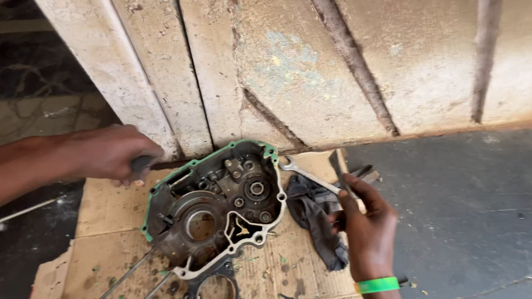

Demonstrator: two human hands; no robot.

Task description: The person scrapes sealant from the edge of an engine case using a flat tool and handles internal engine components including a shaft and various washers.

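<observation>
Now, over on the left, the left hand [112,152] is closed tight round a dark handle [141,163], fingers wrapped fully about it; what tool it belongs to can't be made out. It sits just beside the upper left edge of the engine crankcase half [216,206], which lies open side up on a sheet of oil-stained cardboard [107,209] on the ground, against a rough wall. A green gasket [167,182] runs along its left and top rim; bearings and gears show inside. Two thin rods [123,279] run out at the lower left, and a dark ring-shaped gasket [215,296] lies just below the case. Moving right, a dark rag [315,215] is bunched beside the case with a combination spanner [308,176] lying across it. The right hand [368,232], green band at the wrist, hovers over the rag with fingers loosely curled, half open, gripping nothing that shows. This looks like cleaning or stripping the case, and working that edge would call for a steadying hand on the casting.
</observation>
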